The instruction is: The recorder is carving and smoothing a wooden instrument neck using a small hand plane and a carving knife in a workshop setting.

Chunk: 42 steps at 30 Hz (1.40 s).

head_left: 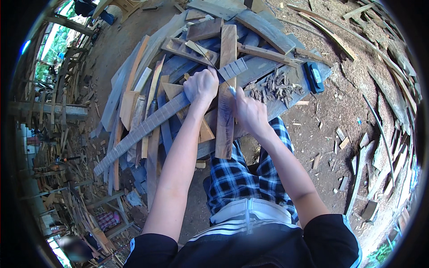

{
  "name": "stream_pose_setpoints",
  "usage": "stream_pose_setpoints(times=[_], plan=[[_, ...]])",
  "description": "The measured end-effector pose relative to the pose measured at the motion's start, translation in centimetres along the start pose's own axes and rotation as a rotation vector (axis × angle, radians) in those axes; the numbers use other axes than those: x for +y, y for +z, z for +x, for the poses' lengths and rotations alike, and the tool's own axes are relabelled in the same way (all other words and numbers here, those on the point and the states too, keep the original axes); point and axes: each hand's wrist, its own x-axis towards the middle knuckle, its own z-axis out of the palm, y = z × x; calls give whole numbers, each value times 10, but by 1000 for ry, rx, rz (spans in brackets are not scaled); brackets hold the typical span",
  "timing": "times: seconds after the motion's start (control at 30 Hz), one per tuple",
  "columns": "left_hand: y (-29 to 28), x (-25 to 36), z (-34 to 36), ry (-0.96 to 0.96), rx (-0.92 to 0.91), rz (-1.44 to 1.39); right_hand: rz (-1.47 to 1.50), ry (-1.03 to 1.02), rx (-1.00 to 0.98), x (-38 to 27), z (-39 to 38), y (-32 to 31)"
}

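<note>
A long narrow wooden strip (147, 125) with evenly spaced cross grooves, like a guitar fingerboard, lies slantwise over the work pile. My left hand (202, 85) is closed in a fist around it near its upper right end, where the strip crosses a thick brown board (226, 111). Just right of that board, my right hand (251, 111) is closed on a thin, dark, rod-like tool (227, 82) with a pale end at the fingers. The tool runs up and left across the strip; whether it is a file or a blade I cannot tell.
Under the work, planks (263, 31) lie stacked crosswise. Dark wood shavings (279, 87) and a small dark blue case (314, 77) rest at the pile's right. A light wooden frame piece (185, 48) lies beyond my left hand. Long offcuts (384, 129) and sawdust cover the ground at right.
</note>
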Motion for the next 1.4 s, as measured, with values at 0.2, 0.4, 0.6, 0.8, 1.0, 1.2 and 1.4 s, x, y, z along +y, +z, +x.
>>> stream_pose_setpoints(times=[0.2, 0.4, 0.6, 0.8, 1.0, 1.2, 1.4], plan=[[4, -9, -1, -14, -11, -6, -40, -53, 41, -6, -2, 9], [-3, -4, 0, -8, -43, -27, -45, 10, -9, -5, -7, 1], [0, -7, 0, -20, -56, -23, -26, -81, 94, -7, 5, 11], [-1, -8, -3, -35, -33, -26, -17, -22, 14, -6, -22, -2], [0, -3, 1, -8, -63, -36, 7, -45, 88, -5, 13, 13], [1, -13, -2, -1, 18, -37, -7, 3, -31, -5, -31, 3], [4, 0, 2, 34, -12, -49, -49, -37, 119, -7, 20, 10]])
